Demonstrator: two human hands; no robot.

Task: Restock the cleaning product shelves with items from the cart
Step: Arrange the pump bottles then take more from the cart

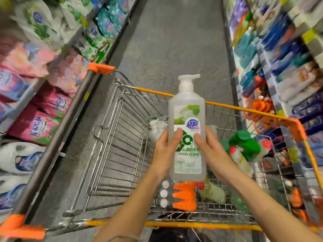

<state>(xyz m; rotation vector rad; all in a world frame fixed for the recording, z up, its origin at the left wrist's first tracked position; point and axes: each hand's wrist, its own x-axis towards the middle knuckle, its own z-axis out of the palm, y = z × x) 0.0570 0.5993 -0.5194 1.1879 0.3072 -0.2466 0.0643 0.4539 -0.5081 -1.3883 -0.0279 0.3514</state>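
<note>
A clear pump bottle with a white pump head and a green and white label stands upright above the wire cart. My left hand grips its left side and my right hand grips its right side, thumbs on the label. Below it in the cart lie orange-capped bottles, white caps, green-capped bottles and a white pump bottle. The lower backs of both hands hide part of the cart's load.
Shelves with detergent bags run along the left. Shelves with blue, teal and orange bottles run along the right. A grey floor aisle stretches ahead beyond the cart. The cart's orange-tipped handle bar lies at the left.
</note>
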